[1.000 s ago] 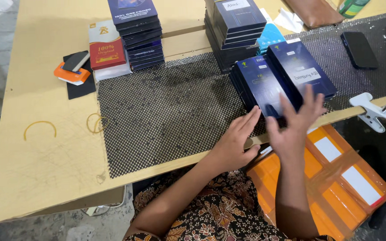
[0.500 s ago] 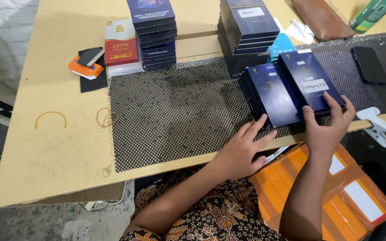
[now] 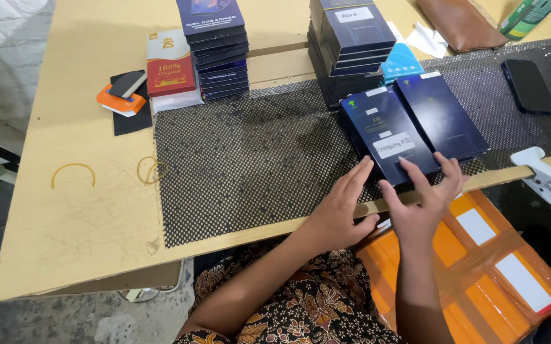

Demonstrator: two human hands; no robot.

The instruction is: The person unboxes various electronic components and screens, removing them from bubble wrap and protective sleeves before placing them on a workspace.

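A tan wooden table [image 3: 84, 210] carries a black dotted mat [image 3: 250, 159] across its middle. At the mat's far edge stand 2 tall stacks of dark flat boxes [image 3: 215, 48], the second stack [image 3: 348, 44] further right. Just left of the first stack stands a red and white box [image 3: 172, 70]. Left of that, an orange and white tool [image 3: 119, 99] lies on a black pad [image 3: 132, 118]. 2 loose rubber bands [image 3: 73, 173] lie on bare wood near the mat's left edge. A black phone [image 3: 528, 85] rests on the mat at far right. A brown pouch [image 3: 461, 24] lies beyond it. A white clip [image 3: 540, 172] grips the near right edge. Below, an orange taped parcel [image 3: 479, 267] sits.
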